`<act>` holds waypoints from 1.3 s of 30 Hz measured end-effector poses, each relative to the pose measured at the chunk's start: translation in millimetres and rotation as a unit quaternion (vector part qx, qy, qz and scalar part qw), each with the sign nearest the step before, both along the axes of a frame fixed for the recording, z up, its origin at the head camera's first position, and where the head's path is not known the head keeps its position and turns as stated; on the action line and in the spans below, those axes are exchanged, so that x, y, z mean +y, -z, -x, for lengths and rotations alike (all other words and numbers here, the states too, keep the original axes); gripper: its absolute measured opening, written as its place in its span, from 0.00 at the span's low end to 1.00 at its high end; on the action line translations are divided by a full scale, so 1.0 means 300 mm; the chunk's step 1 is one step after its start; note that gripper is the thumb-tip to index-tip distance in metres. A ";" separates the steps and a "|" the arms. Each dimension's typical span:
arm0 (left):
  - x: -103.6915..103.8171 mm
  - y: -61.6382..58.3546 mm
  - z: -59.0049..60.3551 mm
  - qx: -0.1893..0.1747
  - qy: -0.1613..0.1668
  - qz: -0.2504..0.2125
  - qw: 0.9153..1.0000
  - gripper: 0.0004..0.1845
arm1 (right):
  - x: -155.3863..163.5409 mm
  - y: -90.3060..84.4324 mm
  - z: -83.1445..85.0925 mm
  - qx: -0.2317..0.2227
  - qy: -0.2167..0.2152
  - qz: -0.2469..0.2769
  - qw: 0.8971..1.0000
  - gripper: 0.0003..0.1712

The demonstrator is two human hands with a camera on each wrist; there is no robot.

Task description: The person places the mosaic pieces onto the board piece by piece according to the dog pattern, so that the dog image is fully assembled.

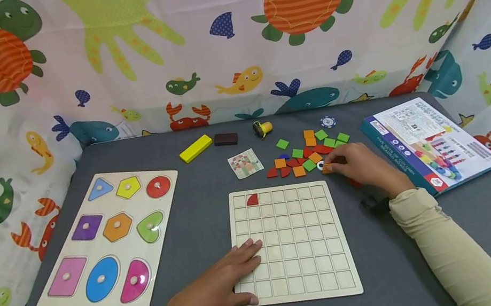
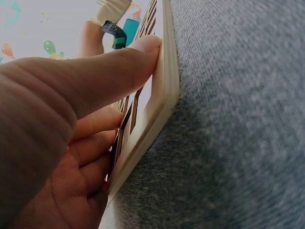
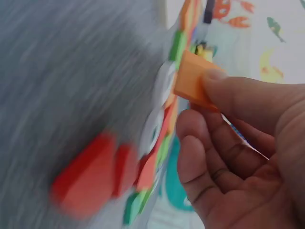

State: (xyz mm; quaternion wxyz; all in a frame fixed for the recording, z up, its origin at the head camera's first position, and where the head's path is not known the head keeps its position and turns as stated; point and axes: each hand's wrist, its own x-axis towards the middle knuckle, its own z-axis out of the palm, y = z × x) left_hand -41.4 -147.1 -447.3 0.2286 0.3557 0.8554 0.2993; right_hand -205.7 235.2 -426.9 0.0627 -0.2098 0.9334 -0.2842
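My right hand [image 1: 358, 164] pinches an orange square tile [image 3: 193, 78] between thumb and fingers, beside the pile of small tiles. In the right wrist view the tile is held up on edge, with red pieces [image 3: 88, 176] lying on the cloth below. My left hand [image 1: 220, 281] rests with straight fingers on the left edge of a wooden grid board [image 1: 303, 296]; its thumb lies on the near left corner. A red quarter-round piece [image 1: 252, 200] sits in a top-row cell, second from the left.
Green tiles [image 1: 282, 144], orange and red ones lie loosely behind the board. A wooden shape puzzle [image 1: 156, 257] is at left, a boxed game [image 1: 448, 140] at right. Along the back are a yellow block [image 1: 196, 149], a dark block [image 1: 226, 139], a picture card [image 1: 245, 164] and a poker chip [image 1: 328, 122].
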 end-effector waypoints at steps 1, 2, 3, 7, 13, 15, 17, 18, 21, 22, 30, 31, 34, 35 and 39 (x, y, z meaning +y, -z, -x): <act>0.000 0.001 0.000 0.000 0.000 -0.001 1.000 0.42 | -0.015 -0.003 0.000 -0.004 0.002 0.012 1.000 0.09; 0.000 0.001 -0.001 0.001 0.000 -0.002 1.000 0.42 | -0.032 -0.006 -0.001 -0.008 0.003 0.023 1.000 0.10; -0.001 0.002 -0.001 0.002 0.001 -0.004 1.000 0.42 | -0.053 -0.011 -0.003 -0.012 0.001 0.036 0.999 0.10; -0.002 0.005 0.000 0.004 0.004 -0.011 1.000 0.42 | -0.146 -0.020 -0.012 -0.027 -0.033 0.069 0.997 0.08; -0.001 0.006 -0.002 0.003 0.011 -0.002 1.000 0.41 | -0.277 -0.022 -0.021 -0.064 -0.079 0.088 0.991 0.07; 0.002 0.007 -0.003 0.003 0.012 -0.002 1.000 0.41 | -0.313 -0.024 -0.025 -0.075 -0.084 0.087 0.990 0.07; 0.003 0.008 -0.002 0.002 0.013 -0.006 1.000 0.41 | -0.351 -0.024 -0.028 -0.086 -0.083 0.086 0.989 0.07; 0.003 0.008 -0.001 0.003 0.013 -0.008 1.000 0.41 | -0.369 -0.021 -0.028 -0.092 -0.083 0.087 0.988 0.07; 0.000 0.005 0.001 0.002 0.012 -0.017 1.000 0.41 | -0.421 -0.008 -0.028 -0.107 -0.083 0.072 0.988 0.06; 0.000 0.004 0.002 0.003 0.012 -0.018 1.000 0.41 | -0.433 -0.002 -0.028 -0.111 -0.082 0.065 0.988 0.06; 0.006 0.002 0.005 0.010 0.014 -0.016 1.000 0.41 | -0.444 0.011 -0.039 -0.088 -0.098 0.018 0.991 0.06; 0.007 0.003 0.005 0.010 0.014 -0.016 1.000 0.41 | -0.434 0.009 -0.041 -0.089 -0.101 0.022 0.991 0.08; 0.006 0.005 0.006 0.009 0.013 -0.017 1.000 0.41 | -0.392 -0.005 -0.044 -0.090 -0.096 0.034 0.991 0.12; 0.004 0.004 0.006 0.008 0.013 -0.017 1.000 0.41 | -0.373 -0.008 -0.044 -0.089 -0.090 0.039 0.991 0.13; -0.002 0.005 0.004 0.006 0.008 -0.016 1.000 0.41 | -0.281 -0.020 -0.048 -0.081 -0.052 0.047 0.994 0.14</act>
